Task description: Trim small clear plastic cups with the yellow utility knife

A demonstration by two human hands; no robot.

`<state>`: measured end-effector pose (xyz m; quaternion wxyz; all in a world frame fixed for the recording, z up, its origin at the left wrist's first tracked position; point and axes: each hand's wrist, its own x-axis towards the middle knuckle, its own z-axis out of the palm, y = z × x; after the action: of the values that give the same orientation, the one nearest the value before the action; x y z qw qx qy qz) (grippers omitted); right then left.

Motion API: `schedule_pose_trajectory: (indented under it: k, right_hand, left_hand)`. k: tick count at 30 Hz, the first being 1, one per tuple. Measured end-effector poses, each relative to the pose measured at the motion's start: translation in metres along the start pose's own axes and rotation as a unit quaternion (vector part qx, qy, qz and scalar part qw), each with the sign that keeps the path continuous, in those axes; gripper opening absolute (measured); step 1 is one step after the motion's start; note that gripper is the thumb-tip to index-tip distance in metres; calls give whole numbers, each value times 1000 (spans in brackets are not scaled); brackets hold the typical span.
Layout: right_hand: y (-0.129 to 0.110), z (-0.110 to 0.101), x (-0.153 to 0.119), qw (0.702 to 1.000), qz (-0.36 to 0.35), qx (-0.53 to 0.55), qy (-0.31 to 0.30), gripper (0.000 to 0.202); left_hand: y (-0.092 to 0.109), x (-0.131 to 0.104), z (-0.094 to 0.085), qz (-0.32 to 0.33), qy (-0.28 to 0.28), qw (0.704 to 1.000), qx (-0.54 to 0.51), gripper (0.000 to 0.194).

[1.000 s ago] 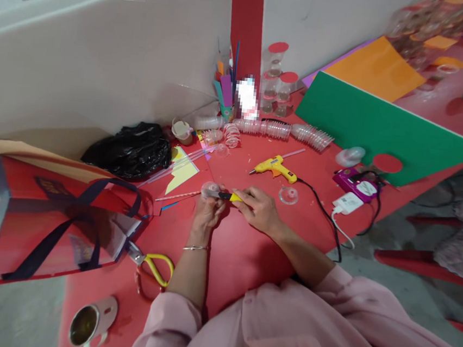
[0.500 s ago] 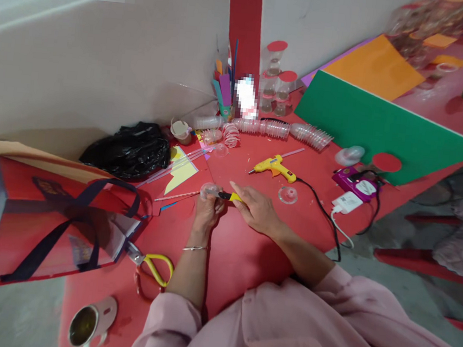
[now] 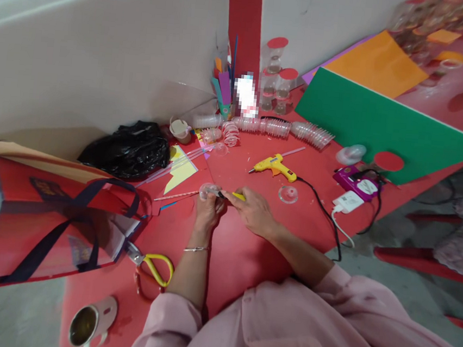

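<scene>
In the head view, my left hand (image 3: 208,213) is closed around a clear plastic dome lid (image 3: 206,191). My right hand (image 3: 254,213) grips a yellow and black utility knife (image 3: 238,196), its blade end pointing left against the lid. Where exactly the blade meets the plastic is too small to make out. Beyond my right hand lies a yellow glue gun (image 3: 275,167) with a glue stick in its back. Another clear lid (image 3: 288,194) rests on the red table (image 3: 243,262) right of my hands.
Stacked clear lids (image 3: 274,127) line the back, near cups with red tops (image 3: 287,86). A green sheet (image 3: 375,122) leans at right by a purple power strip (image 3: 356,181). At left are a black plastic bag (image 3: 129,150), a red gift bag (image 3: 39,215), scissors (image 3: 157,269) and a mug (image 3: 92,324).
My right hand has tilted the utility knife and shifted slightly, and its raised index finger has come down. My left hand still holds the lid in nearly the same place.
</scene>
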<state>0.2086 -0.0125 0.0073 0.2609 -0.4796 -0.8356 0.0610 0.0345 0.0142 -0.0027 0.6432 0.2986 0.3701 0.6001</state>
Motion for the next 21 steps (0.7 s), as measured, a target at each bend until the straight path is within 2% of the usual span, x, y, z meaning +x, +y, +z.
schedule_pose_trajectory:
  k: [4, 10, 16, 21]
  right_hand:
    - [-1, -1, -1, 999, 6, 45, 8, 54]
    - [-5, 0, -2, 993, 4, 107, 44, 51]
    - [-2, 10, -3, 996, 28, 66, 58, 54]
    - [10, 11, -4, 990, 83, 26, 107, 54]
  left_hand:
    - [1, 0, 3, 12, 13, 1000, 18, 60]
    - [3, -2, 6, 16, -12, 999, 27, 68]
    - [2, -1, 8, 5, -9, 1000, 18, 68]
    - [0, 4, 5, -1, -71, 997, -17, 73]
